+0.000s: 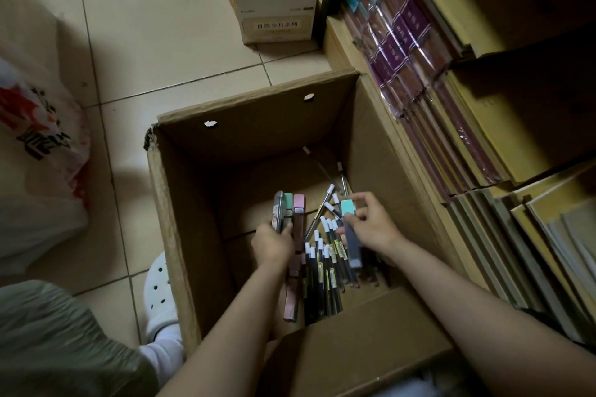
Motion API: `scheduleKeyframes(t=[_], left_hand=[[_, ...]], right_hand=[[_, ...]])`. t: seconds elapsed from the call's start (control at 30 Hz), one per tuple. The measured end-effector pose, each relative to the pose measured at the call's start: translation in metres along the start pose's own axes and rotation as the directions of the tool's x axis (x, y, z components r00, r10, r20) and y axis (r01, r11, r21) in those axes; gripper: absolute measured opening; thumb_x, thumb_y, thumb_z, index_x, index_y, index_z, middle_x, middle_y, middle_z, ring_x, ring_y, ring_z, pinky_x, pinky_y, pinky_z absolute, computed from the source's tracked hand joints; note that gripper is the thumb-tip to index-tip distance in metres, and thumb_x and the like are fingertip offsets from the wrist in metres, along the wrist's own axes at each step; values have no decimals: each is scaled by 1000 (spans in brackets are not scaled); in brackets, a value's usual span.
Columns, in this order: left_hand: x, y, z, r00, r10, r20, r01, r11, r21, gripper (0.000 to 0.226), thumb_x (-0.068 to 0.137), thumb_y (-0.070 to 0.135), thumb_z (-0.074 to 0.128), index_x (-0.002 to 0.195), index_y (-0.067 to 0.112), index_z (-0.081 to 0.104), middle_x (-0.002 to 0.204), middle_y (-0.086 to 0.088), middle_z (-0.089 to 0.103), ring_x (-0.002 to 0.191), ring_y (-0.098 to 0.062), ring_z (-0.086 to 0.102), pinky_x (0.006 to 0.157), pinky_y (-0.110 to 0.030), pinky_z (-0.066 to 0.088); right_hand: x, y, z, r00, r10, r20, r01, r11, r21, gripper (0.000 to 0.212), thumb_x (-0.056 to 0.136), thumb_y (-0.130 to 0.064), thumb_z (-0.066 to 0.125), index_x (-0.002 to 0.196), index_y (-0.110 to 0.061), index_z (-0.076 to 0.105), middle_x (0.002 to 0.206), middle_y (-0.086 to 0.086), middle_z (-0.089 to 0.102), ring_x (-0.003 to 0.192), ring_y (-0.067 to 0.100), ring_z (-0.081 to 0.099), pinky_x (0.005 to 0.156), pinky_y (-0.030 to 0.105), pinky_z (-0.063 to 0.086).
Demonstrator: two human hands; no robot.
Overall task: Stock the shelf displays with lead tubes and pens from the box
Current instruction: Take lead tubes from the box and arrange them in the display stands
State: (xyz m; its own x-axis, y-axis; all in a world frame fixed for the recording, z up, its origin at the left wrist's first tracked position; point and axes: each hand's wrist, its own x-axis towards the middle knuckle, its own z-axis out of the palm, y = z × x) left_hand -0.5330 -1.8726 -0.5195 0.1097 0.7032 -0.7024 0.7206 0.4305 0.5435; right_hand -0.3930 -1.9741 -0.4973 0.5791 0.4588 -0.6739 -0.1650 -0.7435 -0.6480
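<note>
Read 自然岁月系列 on the white carton (276, 0), upper centre, on beige floor tiles (154, 26). Inside the cardboard box (180, 235), lower centre: left hand (272, 243) gripped lead tubes (288, 208), right hand (371, 224) pinched a teal-capped lead tube (351, 232) above white-capped pens (322, 264).

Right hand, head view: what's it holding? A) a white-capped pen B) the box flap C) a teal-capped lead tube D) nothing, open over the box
C: the right hand pinches a teal-capped lead tube above the white-capped pens lying in the cardboard box.
</note>
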Motion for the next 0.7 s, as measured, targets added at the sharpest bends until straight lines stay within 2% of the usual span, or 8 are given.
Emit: scheduleKeyframes(t=[0.1, 0.2, 0.3, 0.37, 0.43, 0.53, 0.6, 0.7], left_hand=[[-6, 28, -13, 972, 91, 217, -87, 996, -28, 15, 94, 20, 61, 107, 17, 55, 98, -7, 65, 85, -21, 66, 71, -38, 57], [-25, 52, -34, 892, 136, 432, -190, 978, 84, 9, 94, 19, 59, 100, 19, 53, 88, -1, 59, 71, -10, 60, 49, -20, 49], [-44, 78, -61, 802, 132, 582, -330, 911, 248, 7, 95, 21, 57, 91, 22, 51, 91, 0, 59, 73, -9, 56, 51, -17, 46], [-59, 100, -83, 762, 131, 635, -437, 827, 353, 2, 97, 21, 53, 96, 19, 54, 98, -3, 60, 76, -10, 54, 60, -20, 46], [-74, 126, -105, 741, 163, 651, -528, 741, 415, 11, 97, 19, 53, 107, 14, 56, 101, -4, 59, 77, -12, 54, 63, -22, 47], [-104, 163, -135, 701, 240, 672, -630, 650, 425, 15, 99, 18, 52, 113, 14, 56, 90, 1, 57, 75, -10, 54, 58, -20, 44], [-123, 179, -149, 652, 289, 701, -683, 626, 377, 12, 100, 21, 50, 109, 15, 57, 88, 1, 60, 76, -10, 56, 59, -20, 43], [-140, 182, -159, 592, 306, 745, -696, 660, 282, 17, 101, 23, 47, 110, 15, 59, 93, -2, 63, 85, -13, 58, 69, -23, 47]], right_hand=[[-16, -18, -5, 1000, -25, 15, 26, 999, -37, 30, 97, -3, 53, 123, -14, 42, 105, 25, 64, 79, 22, 74, 79, 52, 58], [-37, -44, -13, 998, -67, 9, 68, 994, -90, 31, 96, -6, 56, 121, -17, 41, 105, 19, 65, 86, 26, 72, 78, 51, 58], [-66, -76, -28, 986, -168, 13, 167, 969, -184, 32, 93, -10, 61, 118, -22, 44, 95, 13, 68, 81, 23, 72, 69, 41, 61], [-90, -100, -42, 959, -282, -9, 268, 921, -284, 33, 91, -12, 64, 117, -23, 47, 87, 8, 67, 76, 20, 70, 62, 33, 59], [-114, -123, -59, 917, -393, -71, 344, 866, -362, 32, 90, -13, 66, 113, -25, 49, 85, 2, 64, 75, 14, 67, 59, 28, 56], [-152, -152, -87, 822, -538, -187, 426, 799, -424, 31, 87, -19, 70, 108, -29, 49, 88, -1, 66, 85, 14, 67, 73, 38, 60], [-176, -164, -102, 763, -593, -256, 448, 772, -452, 33, 86, -23, 71, 109, -30, 49, 96, -4, 65, 94, 14, 65, 77, 37, 59], [-203, -171, -114, 726, -614, -310, 466, 770, -436, 38, 86, -23, 72, 115, -31, 49, 105, -3, 65, 95, 12, 65, 73, 31, 60]])
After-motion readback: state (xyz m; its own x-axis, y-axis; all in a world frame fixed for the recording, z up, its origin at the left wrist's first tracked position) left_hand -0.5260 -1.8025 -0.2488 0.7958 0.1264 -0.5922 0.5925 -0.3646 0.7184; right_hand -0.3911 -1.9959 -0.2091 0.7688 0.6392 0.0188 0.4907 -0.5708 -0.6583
